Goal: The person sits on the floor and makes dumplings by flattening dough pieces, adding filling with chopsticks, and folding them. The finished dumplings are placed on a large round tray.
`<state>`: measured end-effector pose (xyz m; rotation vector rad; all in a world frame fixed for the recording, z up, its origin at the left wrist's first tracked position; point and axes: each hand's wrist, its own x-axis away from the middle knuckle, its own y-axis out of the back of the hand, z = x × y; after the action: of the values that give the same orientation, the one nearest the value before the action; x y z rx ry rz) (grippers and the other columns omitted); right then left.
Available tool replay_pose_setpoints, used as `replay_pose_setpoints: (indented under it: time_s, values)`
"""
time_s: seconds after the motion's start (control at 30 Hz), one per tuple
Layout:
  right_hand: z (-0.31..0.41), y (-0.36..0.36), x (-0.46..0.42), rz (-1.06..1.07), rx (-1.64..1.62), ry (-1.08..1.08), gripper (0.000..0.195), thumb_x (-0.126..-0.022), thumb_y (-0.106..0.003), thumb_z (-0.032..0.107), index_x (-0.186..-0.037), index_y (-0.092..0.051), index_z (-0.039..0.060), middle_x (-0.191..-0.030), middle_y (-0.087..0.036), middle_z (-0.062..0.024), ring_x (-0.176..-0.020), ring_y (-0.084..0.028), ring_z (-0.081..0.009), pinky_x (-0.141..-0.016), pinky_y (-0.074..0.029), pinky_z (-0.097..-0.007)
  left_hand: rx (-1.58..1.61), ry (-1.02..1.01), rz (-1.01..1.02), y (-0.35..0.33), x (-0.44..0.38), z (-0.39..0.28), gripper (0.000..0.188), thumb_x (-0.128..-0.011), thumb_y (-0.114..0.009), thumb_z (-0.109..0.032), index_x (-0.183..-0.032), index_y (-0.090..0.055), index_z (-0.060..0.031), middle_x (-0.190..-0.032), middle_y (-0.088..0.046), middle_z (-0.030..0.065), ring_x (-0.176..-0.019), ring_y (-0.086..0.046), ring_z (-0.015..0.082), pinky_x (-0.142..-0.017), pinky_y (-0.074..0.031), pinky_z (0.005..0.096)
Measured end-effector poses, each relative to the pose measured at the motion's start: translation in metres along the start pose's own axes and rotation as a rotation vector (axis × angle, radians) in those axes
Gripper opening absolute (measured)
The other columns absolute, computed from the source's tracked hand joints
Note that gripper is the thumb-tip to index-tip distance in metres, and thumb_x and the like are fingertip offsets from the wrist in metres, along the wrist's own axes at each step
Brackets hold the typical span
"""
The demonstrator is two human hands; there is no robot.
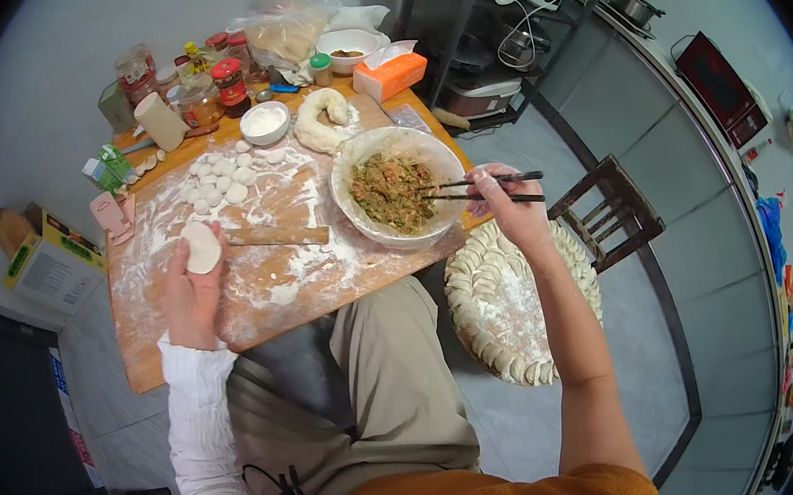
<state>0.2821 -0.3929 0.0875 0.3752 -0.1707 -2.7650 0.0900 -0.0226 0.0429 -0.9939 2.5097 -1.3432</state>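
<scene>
My left hand (192, 291) holds a flat round dumpling wrapper (201, 247) on its fingers above the floured board (257, 302). In my right hand (504, 203) is a pair of black chopsticks (485, 192), their tips in the green-and-brown filling (392, 191). A large white bowl (409, 240) contains that filling at the board's right side. Beside my left hand lies a wooden rolling pin (278, 234). Several small dough pieces (218, 175) sit behind it, dusted with flour. A curved rope of dough (315, 131) rests at the back, next to a small bowl of flour (264, 121).
Below my right forearm, a round tray (511, 308) bears many shaped dumplings around a floured middle. A wooden chair (614, 214) stands right of it. Jars (229, 84), an orange tissue pack (391, 76) and a white bowl (348, 44) line the table's back. A metal shelf (471, 29) rises behind.
</scene>
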Motion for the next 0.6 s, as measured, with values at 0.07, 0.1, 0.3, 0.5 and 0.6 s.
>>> replay_pose_setpoints:
  time_s: [0.07,0.1,0.3,0.5,0.6]
  values:
    - [-0.003,0.0,0.003,0.044,-0.075,-0.118,0.021,-0.091,-0.057,0.015,-0.094,-0.063,-0.0051,-0.079,-0.066,-0.0093,-0.062,-0.062,-0.0122,-0.055,-0.049,-0.0226,0.041,0.056,0.005,-0.004,0.001,0.023,0.038,-0.096,-0.043,-0.01,-0.128,-0.038,0.0107,-0.125,-0.051,0.0247,-0.118,-0.05,0.0357,-0.097,-0.048,0.045]
    - [-0.003,0.001,0.005,0.058,-0.106,-0.175,0.021,-0.091,-0.058,0.015,-0.095,-0.063,-0.0053,-0.08,-0.066,-0.01,-0.063,-0.063,-0.0126,-0.055,-0.049,-0.0226,0.066,0.091,0.014,-0.008,0.0,0.035,0.038,-0.096,-0.043,-0.01,-0.128,-0.037,0.0105,-0.125,-0.05,0.0246,-0.119,-0.05,0.036,-0.097,-0.047,0.0455]
    - [-0.015,-0.019,0.009,0.031,-0.32,-0.247,0.023,-0.091,-0.058,0.013,-0.101,-0.061,-0.0072,-0.096,-0.065,-0.0139,-0.083,-0.066,-0.0206,-0.066,-0.058,-0.0325,0.075,0.166,0.057,-0.044,0.018,0.08,0.037,-0.097,-0.041,-0.011,-0.128,-0.037,0.0094,-0.128,-0.049,0.0217,-0.12,-0.049,0.0332,-0.1,-0.045,0.0446]
    - [-0.017,-0.031,0.012,0.038,-0.334,-0.202,0.02,-0.092,-0.057,0.012,-0.101,-0.061,-0.0051,-0.094,-0.066,-0.0117,-0.084,-0.065,-0.0185,-0.069,-0.058,-0.0308,0.069,0.165,0.035,-0.061,0.028,0.093,0.037,-0.097,-0.04,-0.012,-0.126,-0.038,0.0107,-0.126,-0.048,0.0214,-0.117,-0.05,0.0326,-0.099,-0.045,0.0429]
    - [-0.017,-0.039,0.011,0.047,-0.353,-0.263,0.02,-0.091,-0.057,0.011,-0.1,-0.062,-0.0061,-0.095,-0.066,-0.0121,-0.083,-0.065,-0.0189,-0.068,-0.058,-0.0308,0.072,0.175,0.049,-0.067,0.031,0.098,0.037,-0.098,-0.039,-0.013,-0.126,-0.038,0.0114,-0.127,-0.048,0.021,-0.118,-0.05,0.0325,-0.1,-0.044,0.043]
